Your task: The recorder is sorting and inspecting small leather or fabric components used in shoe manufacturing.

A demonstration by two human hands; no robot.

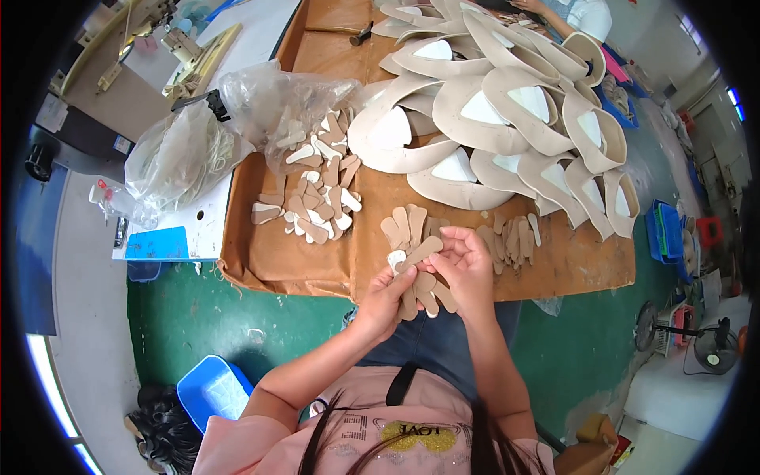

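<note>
My left hand (383, 304) grips a fanned bunch of flat, tan, paddle-shaped pieces (428, 290) over the table's near edge. One tan piece (423, 252) lies slantwise across the top of the fan. Its far end sits at the thumb and fingers of my right hand (465, 271), which are closed around it. Just beyond my hands, more tan pieces (408, 224) are spread on the table. A loose heap of tan and white pieces (317, 202) lies to the left, and a group of tan strips (516, 239) is right of my right hand.
Beige shoe uppers (455, 119) with white patches cover the table's far right on a brown sheet (309, 273). Clear plastic bags (186, 158) and a blue pad (156, 244) are at left. A blue bin (215, 388) stands on the floor. Another person (586, 17) sits beyond the table.
</note>
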